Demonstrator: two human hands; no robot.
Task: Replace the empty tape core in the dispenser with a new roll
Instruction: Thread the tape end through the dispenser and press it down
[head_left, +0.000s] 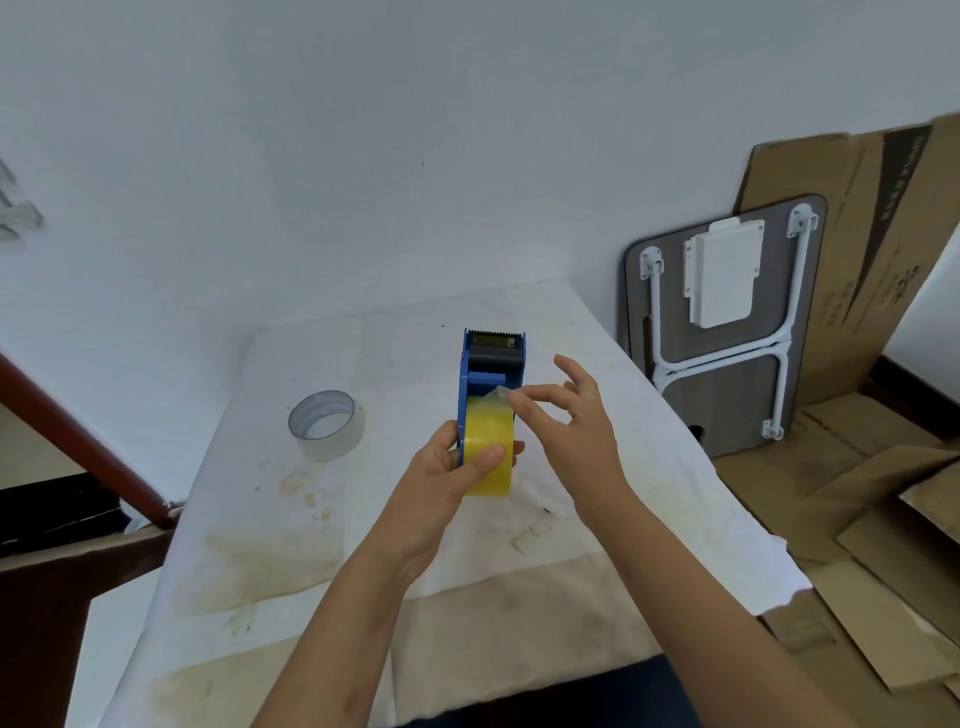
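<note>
Yellow new roll (488, 452) sits in the dispenser (493, 364) at frame centre, clamped by the left hand (447, 467); the right hand (566, 421) pinches the tape end (500, 395), which could tear or restick.

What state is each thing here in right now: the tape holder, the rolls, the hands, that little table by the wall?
Blue dispenser: held up off the table, yellow roll fitted.
Yellow tape roll: seated in dispenser, loose end lifted.
Empty core: out, lying on the cloth.
Left hand: gripping dispenser and roll.
Right hand: pinching the tape end.
Folding table: folded, leaning against the wall.
</note>
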